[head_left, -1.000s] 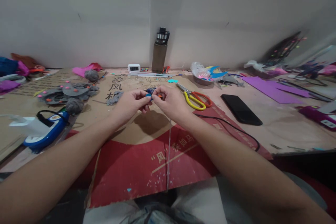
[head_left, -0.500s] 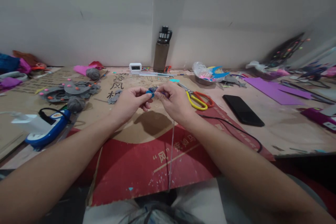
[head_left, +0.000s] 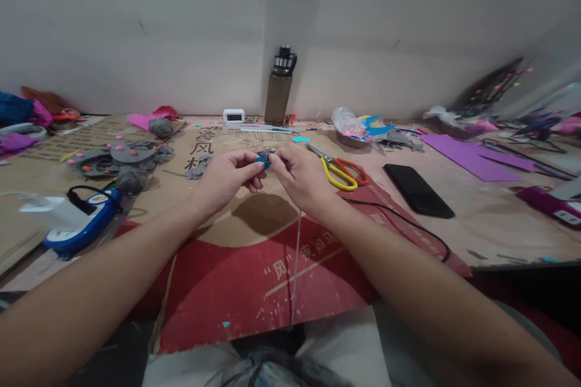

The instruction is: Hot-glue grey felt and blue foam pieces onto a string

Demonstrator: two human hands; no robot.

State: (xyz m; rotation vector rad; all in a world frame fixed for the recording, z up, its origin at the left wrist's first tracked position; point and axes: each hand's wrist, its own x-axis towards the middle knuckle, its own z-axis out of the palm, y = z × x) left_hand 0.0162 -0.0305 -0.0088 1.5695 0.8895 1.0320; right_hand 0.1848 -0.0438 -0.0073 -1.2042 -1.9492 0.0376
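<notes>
The thumb and forefinger of the left hand (head_left: 231, 176) are closing on a small blue piece (head_left: 264, 162), pinching it with next to no gap. The fingers of the right hand (head_left: 302, 176) are curling in at its right edge; whether they are gripping it or only touching it, I cannot tell.

The handling seems to be midway: both hands are working at the piece, and it is not yet lying on the cardboard (head_left: 245, 290) below. How much is left is not showing.

The piece is looking flat and rounded, its far part hidden by fingers; a dark, mottled patch is showing just beyond it, too small to make out.

To the right, scissors (head_left: 330, 162) are lying beside the right hand, with a black phone (head_left: 418, 190) resting farther right. To the left, grey pieces (head_left: 131, 155) with pink and orange dots are lying heaped. Far off, a bottle (head_left: 278, 97) is standing upright near the wall.
</notes>
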